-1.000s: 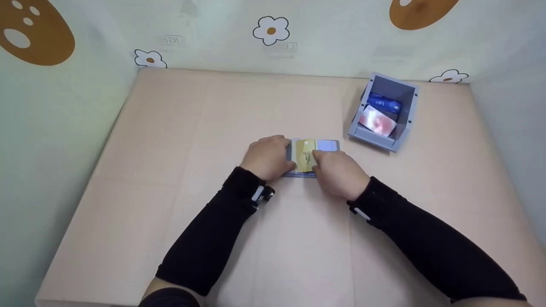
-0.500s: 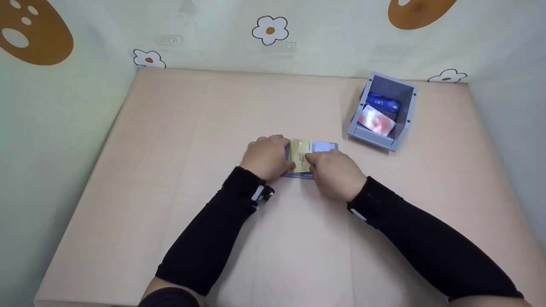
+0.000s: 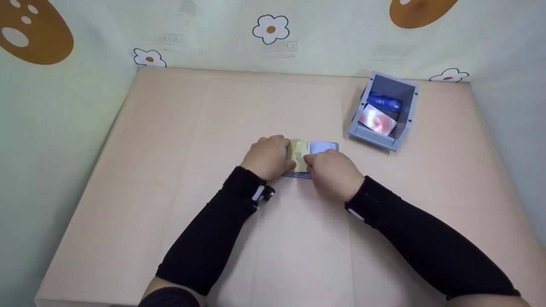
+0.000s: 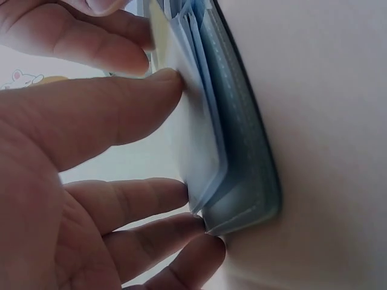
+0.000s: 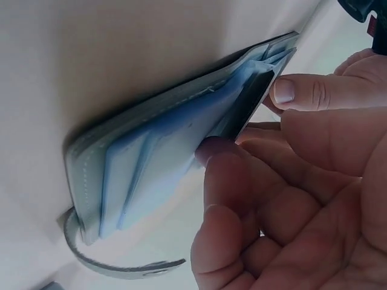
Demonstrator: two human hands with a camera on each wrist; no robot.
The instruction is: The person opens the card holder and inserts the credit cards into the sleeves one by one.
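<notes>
A grey-blue card holder with clear sleeves lies spread on the table in the head view. Its stitched cover and layered sleeves show in the left wrist view. My left hand holds its left side, thumb on the sleeves, other fingertips at the edge. A gold card lies flat over the left half of the holder. My right hand pinches the right edge of that card, fingers curled. In the right wrist view the card's dark edge stands against the sleeves; how deep it sits is hidden.
A grey open bin stands at the back right. Inside are a blue card and a white and red card. A strap curves off the holder. Pale walls bound the table at the back and sides.
My right hand has moved left, and the gold card has shifted left with it over the holder. The left hand stays nearly in place.
</notes>
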